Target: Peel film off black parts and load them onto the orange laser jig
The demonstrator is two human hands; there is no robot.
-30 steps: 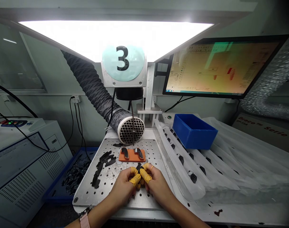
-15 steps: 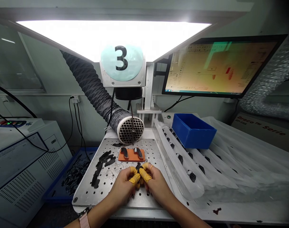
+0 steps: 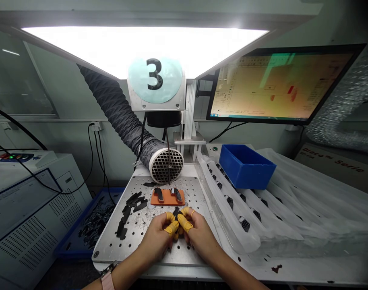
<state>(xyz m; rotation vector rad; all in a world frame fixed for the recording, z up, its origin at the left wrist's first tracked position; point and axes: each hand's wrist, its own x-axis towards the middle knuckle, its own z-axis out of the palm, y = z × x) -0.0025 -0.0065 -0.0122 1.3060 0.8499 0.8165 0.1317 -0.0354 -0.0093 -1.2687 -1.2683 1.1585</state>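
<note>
My left hand [image 3: 158, 237] and my right hand [image 3: 199, 235] meet over the near part of a perforated metal plate [image 3: 135, 233]. Both wear yellow finger cots, and their fingertips pinch a small black part [image 3: 177, 211] between them. Just beyond the hands lies an orange fixture [image 3: 168, 197] with two black parts seated in it. Several loose black strips [image 3: 130, 207] lie on the plate to the left. A watch is on my left wrist.
A machine head marked 3 [image 3: 155, 82] and a ribbed black exhaust hose [image 3: 167, 165] stand behind the plate. Right: a blue bin [image 3: 247, 166], clear trays with black parts [image 3: 232, 201], a monitor [image 3: 280, 86]. Left: a white cabinet [image 3: 27, 201] and a blue crate of black scraps [image 3: 95, 221].
</note>
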